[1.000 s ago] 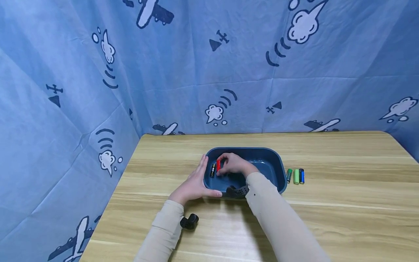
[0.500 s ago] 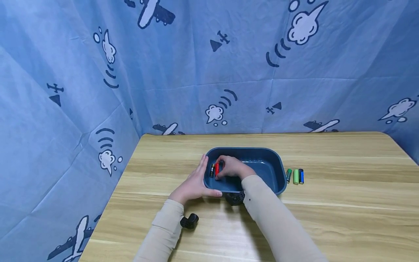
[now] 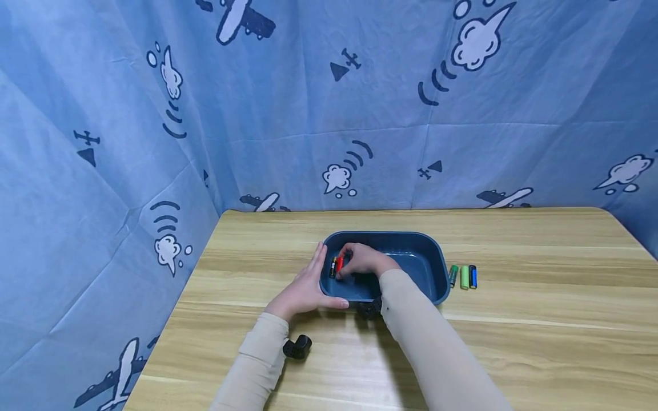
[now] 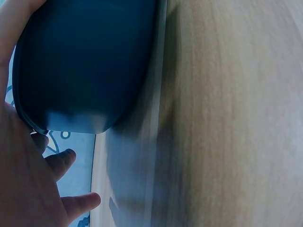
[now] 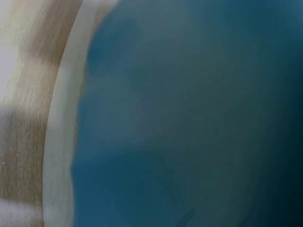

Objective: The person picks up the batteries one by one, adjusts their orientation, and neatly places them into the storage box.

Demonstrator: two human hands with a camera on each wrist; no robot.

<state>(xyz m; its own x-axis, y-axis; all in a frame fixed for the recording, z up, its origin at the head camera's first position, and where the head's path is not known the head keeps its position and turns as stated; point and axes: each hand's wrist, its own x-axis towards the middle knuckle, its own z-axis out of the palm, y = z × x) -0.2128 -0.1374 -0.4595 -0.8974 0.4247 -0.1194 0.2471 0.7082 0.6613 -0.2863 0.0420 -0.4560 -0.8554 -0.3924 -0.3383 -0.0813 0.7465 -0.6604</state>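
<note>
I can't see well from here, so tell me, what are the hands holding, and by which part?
The right hand pinches the red battery inside the blue tub; where exactly is hidden. The left hand rests flat against the tub's left wall.

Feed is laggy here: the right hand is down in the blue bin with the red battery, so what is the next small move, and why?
Probably let go and lift out: the right hand has the red battery low in the bin, beside another battery, while the left hand steadies the bin's wall.
</note>
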